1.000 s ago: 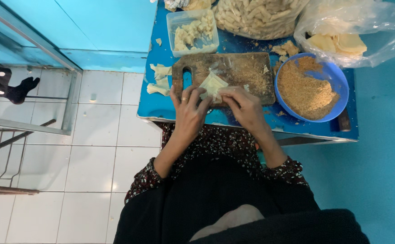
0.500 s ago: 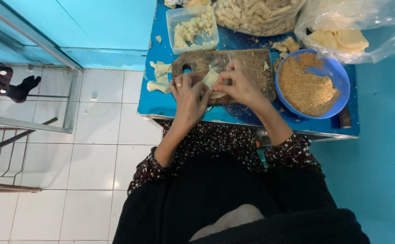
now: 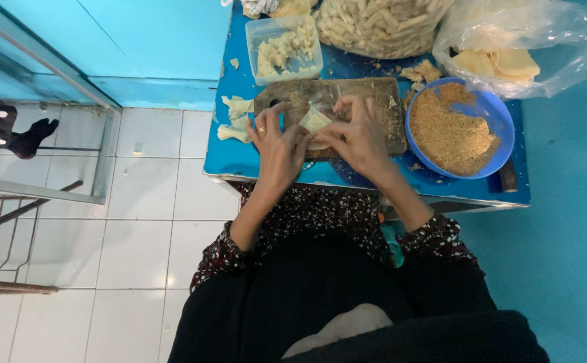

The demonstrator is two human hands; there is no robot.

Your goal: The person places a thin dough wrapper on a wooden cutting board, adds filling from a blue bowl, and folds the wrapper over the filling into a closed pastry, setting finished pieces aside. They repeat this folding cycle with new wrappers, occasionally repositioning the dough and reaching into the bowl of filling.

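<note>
Two bare hands are brought together over the worn rectangular wooden cutting board (image 3: 374,101), which lies on the small blue-topped table (image 3: 239,161) with its long axis running left to right across the view. Furthest left on the table, a few loose pale dough scraps (image 3: 234,117) are seen just beside the board's left end. Next comes the left hand (image 3: 276,144), a ring on one finger, its fingers curled in toward the middle. Between the two hands the pale, folded square of thin dough wrapper (image 3: 315,121) is held, resting on or just above the board's near edge; which of the two cannot be told. One corner of the wrapper is pointed up and away from the person, so that a diamond shape is shown with its long axis roughly front to back. It is pinched from both sides: the left fingertips are closed on its left edge, and those of the right hand (image 3: 360,134) on its right and top edges. Neither hand is clearly nearer; the wrapper sits midway. To the right, a round blue plastic bowl of brown crumbs (image 3: 454,131) is set touching the board's right end.
</note>
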